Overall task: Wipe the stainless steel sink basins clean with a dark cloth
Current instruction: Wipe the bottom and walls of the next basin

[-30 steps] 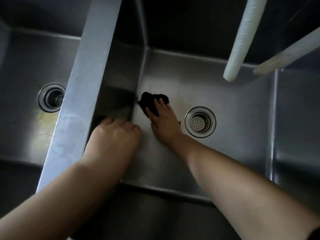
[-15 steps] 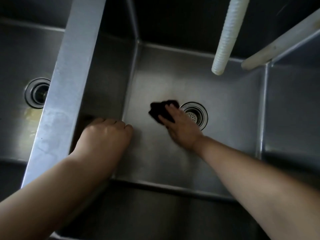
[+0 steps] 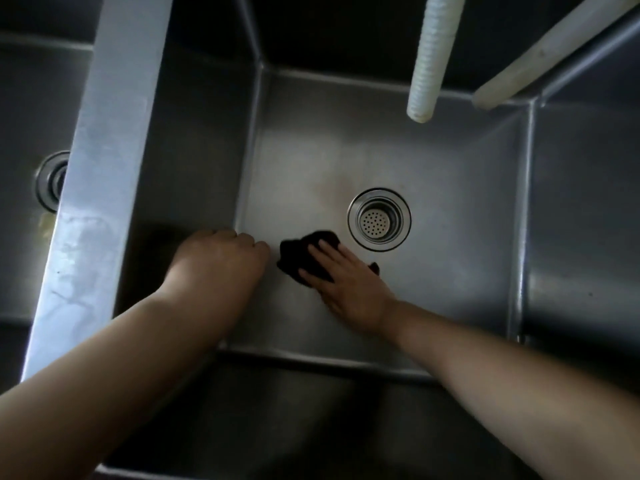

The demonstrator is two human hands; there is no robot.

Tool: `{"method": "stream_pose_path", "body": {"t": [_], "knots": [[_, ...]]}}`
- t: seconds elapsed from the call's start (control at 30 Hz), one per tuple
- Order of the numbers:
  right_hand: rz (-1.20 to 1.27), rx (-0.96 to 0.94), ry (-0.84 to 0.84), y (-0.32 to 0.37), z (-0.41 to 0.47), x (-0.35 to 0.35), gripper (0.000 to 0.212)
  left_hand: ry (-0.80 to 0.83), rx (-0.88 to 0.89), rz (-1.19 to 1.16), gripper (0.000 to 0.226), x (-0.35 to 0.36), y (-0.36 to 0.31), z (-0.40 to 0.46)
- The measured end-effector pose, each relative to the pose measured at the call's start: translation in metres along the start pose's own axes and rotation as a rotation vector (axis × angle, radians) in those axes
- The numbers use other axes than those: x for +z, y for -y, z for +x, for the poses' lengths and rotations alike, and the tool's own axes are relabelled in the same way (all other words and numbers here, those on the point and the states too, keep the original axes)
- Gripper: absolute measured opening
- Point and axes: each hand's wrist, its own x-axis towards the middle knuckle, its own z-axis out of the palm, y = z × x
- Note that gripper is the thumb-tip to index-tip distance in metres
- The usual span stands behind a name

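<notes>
Here the right hand (image 3: 349, 285) lies flat on the dark cloth (image 3: 304, 252), fingers straight and spread, pressing the wad against the floor of the middle basin (image 3: 450, 271) — it presses rather than grips. The cloth sits just left of and slightly nearer than the drain strainer (image 3: 379, 219), close to it but apart. Half a second ago the cloth was beside the strainer's left rim, and a second ago it was tucked into the far-left part of the floor by the wall; the stroke has therefore swept right and then back toward the near-left, which suggests the floor is being covered in passes, with the wiping still in its middle stage. A faint brownish stain (image 3: 332, 185) shows on the floor beyond the cloth, so this area probably needs another pass.

The left hand (image 3: 221, 258) has its fingers curled and its knuckles against the junction of the basin's left wall and floor, as in both earlier frames — apparently a brace; it appears to hold nothing. Further out, the steel divider (image 3: 100, 188) separates the left basin (image 3: 20, 126), whose drain (image 3: 52, 181) is partly hidden. Two pale hoses, one ribbed (image 3: 429, 57) and one smooth (image 3: 547, 53), hang over the far right.
</notes>
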Motion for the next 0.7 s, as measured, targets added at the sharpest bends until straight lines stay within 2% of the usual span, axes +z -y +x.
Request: {"method": "stream_pose_path", "body": {"t": [0.1, 0.23, 0.3, 0.47, 0.57, 0.7], "knots": [[-0.058, -0.025, 0.036, -0.012, -0.041, 0.000, 0.048, -0.015, 0.017, 0.025, 0.035, 0.000, -0.004, 0.005], [-0.123, 0.066, 0.008, -0.042, -0.071, -0.013, 0.055, -0.048, 0.015, -0.029, 0.030, -0.011, -0.009, 0.011], [-0.130, 0.155, -0.026, -0.059, -0.079, -0.019, 0.058, -0.108, 0.042, -0.065, 0.027, -0.015, -0.011, 0.015], [-0.147, 0.356, -0.073, -0.110, -0.074, -0.034, 0.061, -0.025, 0.044, -0.054, 0.035, -0.005, -0.020, 0.025], [-0.141, 0.550, -0.094, -0.149, -0.061, -0.050, 0.062, 0.003, 0.070, -0.038, 0.035, -0.002, -0.026, 0.029], [-0.104, 0.842, -0.169, -0.181, -0.071, -0.063, 0.061, -0.061, 0.088, 0.000, 0.028, -0.007, -0.029, 0.032]]}}
